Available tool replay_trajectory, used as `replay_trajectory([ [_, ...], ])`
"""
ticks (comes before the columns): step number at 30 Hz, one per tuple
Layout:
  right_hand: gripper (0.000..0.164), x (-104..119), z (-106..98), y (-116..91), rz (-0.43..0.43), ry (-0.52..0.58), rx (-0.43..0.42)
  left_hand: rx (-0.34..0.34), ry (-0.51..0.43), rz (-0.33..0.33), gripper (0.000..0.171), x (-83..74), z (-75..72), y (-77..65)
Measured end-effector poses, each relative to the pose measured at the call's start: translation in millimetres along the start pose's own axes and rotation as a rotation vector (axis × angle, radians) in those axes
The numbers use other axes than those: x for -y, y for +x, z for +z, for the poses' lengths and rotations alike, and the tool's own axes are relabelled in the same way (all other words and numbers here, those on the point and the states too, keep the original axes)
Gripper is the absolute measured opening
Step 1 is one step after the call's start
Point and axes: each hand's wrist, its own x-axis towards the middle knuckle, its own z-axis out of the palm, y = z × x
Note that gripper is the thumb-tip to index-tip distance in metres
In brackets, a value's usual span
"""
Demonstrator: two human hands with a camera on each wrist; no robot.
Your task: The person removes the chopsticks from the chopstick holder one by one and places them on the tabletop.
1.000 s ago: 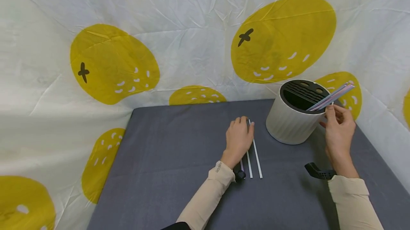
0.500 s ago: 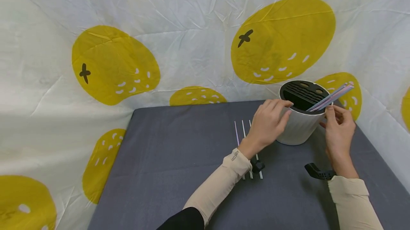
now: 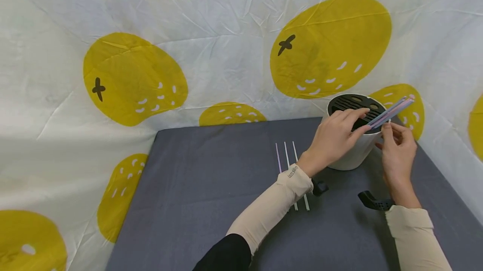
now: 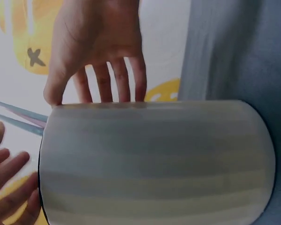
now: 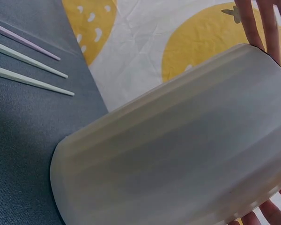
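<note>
off-white holder (image 3: 351,160) below your uncurled left hand (image 3: 333,139) sits steadiest if you press evenly with your right hand (image 3: 400,151), fingers straight against its side, beneath leaning sticks (image 3: 394,112).

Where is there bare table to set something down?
The widest bare patch of table lies left of the three loose sticks, bordered by the left sleeve and patterned cloth. Another lies nearer than the pot, between that sleeve and the right sleeve. Crowded: the pot's top, with left grip, right grip and bundled sticks.
</note>
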Motion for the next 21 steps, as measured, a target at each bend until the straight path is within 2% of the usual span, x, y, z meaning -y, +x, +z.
replay_trajectory([
  [4, 0.028, 1.7, 1.1, -1.1, 0.01, 0.009, -0.005, 0.163, 0.09, -0.093, 0.054, -5.9, 2.5, 12.5],
  [7, 0.023, 2.9, 2.2, -2.0, 0.017, 0.025, -0.008, 0.266, 0.138, -0.126, 0.056, -10.5, 5.9, 21.2],
  [9, 0.019, 3.5, 2.5, -2.4, 0.025, 0.036, -0.009, 0.301, 0.148, -0.129, 0.054, -13.1, 8.4, 25.4],
  [12, 0.018, 3.4, 2.4, -2.4, 0.03, 0.038, -0.011, 0.293, 0.158, -0.113, 0.047, -15.3, 12.2, 28.0],
  [15, 0.02, 2.7, 1.8, -2.1, 0.034, 0.036, -0.009, 0.25, 0.161, -0.101, 0.037, -15.2, 14.7, 28.0],
  [21, 0.022, 2.0, 1.3, -1.3, 0.024, 0.021, -0.008, 0.205, 0.152, -0.1, 0.027, -15.1, 16.0, 27.7],
])
